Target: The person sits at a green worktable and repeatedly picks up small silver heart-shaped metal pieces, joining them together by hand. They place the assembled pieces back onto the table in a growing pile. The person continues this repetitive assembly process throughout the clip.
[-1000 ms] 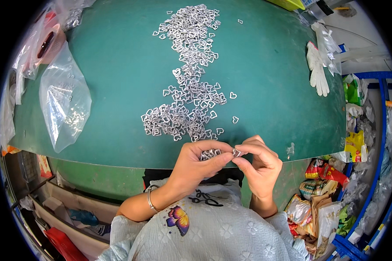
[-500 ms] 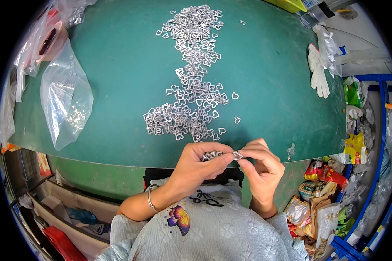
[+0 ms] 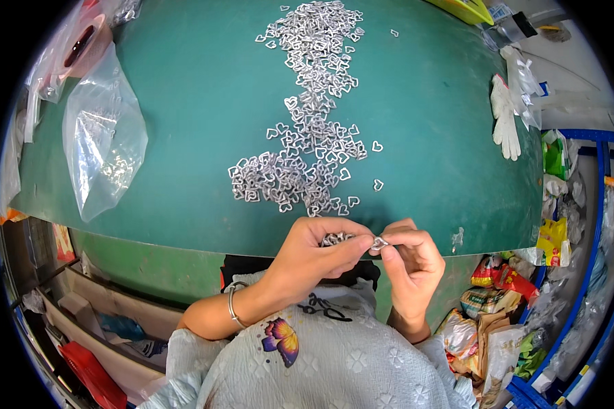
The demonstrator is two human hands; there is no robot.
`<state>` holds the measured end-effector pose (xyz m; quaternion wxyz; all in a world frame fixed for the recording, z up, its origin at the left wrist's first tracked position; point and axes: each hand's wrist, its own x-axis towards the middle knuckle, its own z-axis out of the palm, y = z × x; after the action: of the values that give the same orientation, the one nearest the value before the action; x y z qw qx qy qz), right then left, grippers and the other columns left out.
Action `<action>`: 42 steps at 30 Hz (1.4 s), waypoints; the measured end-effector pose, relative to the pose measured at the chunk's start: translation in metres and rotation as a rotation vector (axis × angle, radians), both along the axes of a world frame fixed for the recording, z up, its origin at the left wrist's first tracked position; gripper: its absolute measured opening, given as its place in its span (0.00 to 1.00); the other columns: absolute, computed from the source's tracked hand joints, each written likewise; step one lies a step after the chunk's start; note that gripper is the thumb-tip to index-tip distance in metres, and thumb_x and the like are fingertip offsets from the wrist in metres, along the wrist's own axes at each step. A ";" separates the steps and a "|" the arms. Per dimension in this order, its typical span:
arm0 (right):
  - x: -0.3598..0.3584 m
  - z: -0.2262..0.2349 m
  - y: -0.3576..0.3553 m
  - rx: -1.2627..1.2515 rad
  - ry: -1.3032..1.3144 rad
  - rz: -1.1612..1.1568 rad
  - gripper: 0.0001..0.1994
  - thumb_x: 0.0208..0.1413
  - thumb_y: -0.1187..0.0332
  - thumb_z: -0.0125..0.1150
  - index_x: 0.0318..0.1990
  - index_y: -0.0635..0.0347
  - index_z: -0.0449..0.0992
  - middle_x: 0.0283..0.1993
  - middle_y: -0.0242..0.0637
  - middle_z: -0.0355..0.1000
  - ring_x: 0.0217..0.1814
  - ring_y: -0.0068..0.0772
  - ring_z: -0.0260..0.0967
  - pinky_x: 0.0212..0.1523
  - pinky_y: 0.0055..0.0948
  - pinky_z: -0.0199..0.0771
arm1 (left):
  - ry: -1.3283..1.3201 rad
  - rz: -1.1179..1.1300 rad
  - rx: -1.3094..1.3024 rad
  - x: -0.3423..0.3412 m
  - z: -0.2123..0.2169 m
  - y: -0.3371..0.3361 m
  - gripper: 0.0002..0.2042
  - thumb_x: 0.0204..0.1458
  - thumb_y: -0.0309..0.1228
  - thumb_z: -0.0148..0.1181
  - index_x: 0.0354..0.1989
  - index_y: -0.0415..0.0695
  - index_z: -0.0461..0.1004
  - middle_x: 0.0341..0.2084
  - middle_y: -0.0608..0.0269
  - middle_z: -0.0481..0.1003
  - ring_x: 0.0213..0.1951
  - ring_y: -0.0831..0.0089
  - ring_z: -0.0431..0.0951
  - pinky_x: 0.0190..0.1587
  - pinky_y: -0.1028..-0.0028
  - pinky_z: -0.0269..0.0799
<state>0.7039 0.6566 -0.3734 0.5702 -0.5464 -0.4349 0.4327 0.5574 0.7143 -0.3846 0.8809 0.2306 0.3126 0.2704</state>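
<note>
Over the table's near edge, my left hand (image 3: 325,249) is closed around a bunch of silver heart-shaped metal links (image 3: 335,238), partly hidden by its fingers. One heart-shaped link (image 3: 378,243) sits at the left thumb and fingertip. My right hand (image 3: 411,258) pinches that same link from the other side between thumb and forefinger. Just beyond both hands lies a long heap of loose heart-shaped links (image 3: 273,178), running away to a larger pile (image 3: 317,31) at the far side. A few single links (image 3: 378,185) lie apart to its right.
The green table (image 3: 205,102) stretches ahead. At left are a clear plastic bag (image 3: 109,143) with small pieces and a pink container (image 3: 92,48). A white glove (image 3: 505,126) lies at the right edge. Blue shelving (image 3: 597,198) and bagged packages (image 3: 488,300) stand right; a drawer (image 3: 116,320) is lower left.
The link between my fingertips has turned, and both hands have shifted very slightly right. The whole view has tilted a little. The heap looks the same.
</note>
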 end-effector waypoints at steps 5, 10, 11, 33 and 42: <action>-0.001 -0.002 0.000 -0.040 0.097 -0.004 0.03 0.51 0.83 0.53 0.33 0.69 0.69 0.31 0.41 0.71 0.35 0.26 0.67 0.37 0.22 0.66 | -0.048 -0.030 -0.093 -0.001 -0.001 0.002 0.08 0.53 0.28 0.54 0.35 0.34 0.74 0.18 0.69 0.67 0.17 0.87 0.57 0.18 0.84 0.49; 0.000 -0.006 0.002 -0.136 0.417 0.019 0.02 0.55 0.78 0.50 0.31 0.66 0.68 0.31 0.40 0.70 0.32 0.25 0.68 0.36 0.22 0.67 | -0.048 -0.033 -0.131 -0.001 0.001 0.004 0.08 0.52 0.26 0.54 0.35 0.33 0.73 0.19 0.67 0.68 0.17 0.87 0.57 0.18 0.84 0.49; 0.000 -0.006 0.002 -0.154 0.483 0.019 0.03 0.55 0.77 0.50 0.31 0.66 0.67 0.31 0.40 0.70 0.32 0.25 0.68 0.36 0.22 0.67 | -0.044 -0.035 -0.117 -0.002 0.002 0.004 0.08 0.52 0.26 0.54 0.35 0.33 0.73 0.19 0.67 0.68 0.18 0.87 0.57 0.18 0.84 0.49; -0.006 -0.015 -0.003 -0.250 0.722 -0.022 0.04 0.56 0.75 0.49 0.30 0.65 0.68 0.28 0.39 0.70 0.30 0.24 0.67 0.33 0.20 0.64 | -0.014 0.041 -0.032 0.000 -0.009 -0.002 0.08 0.55 0.28 0.51 0.35 0.35 0.73 0.19 0.67 0.69 0.18 0.88 0.58 0.17 0.86 0.49; -0.003 -0.003 0.006 0.086 -0.308 -0.051 0.07 0.40 0.85 0.61 0.27 0.67 0.72 0.26 0.40 0.71 0.30 0.32 0.68 0.35 0.25 0.67 | 0.114 -0.006 0.007 -0.004 -0.001 0.004 0.11 0.53 0.32 0.54 0.34 0.34 0.73 0.22 0.66 0.69 0.20 0.85 0.60 0.18 0.85 0.50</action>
<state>0.7010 0.6628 -0.3762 0.5304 -0.5921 -0.5213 0.3104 0.5530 0.7188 -0.3858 0.8617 0.2495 0.3608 0.2552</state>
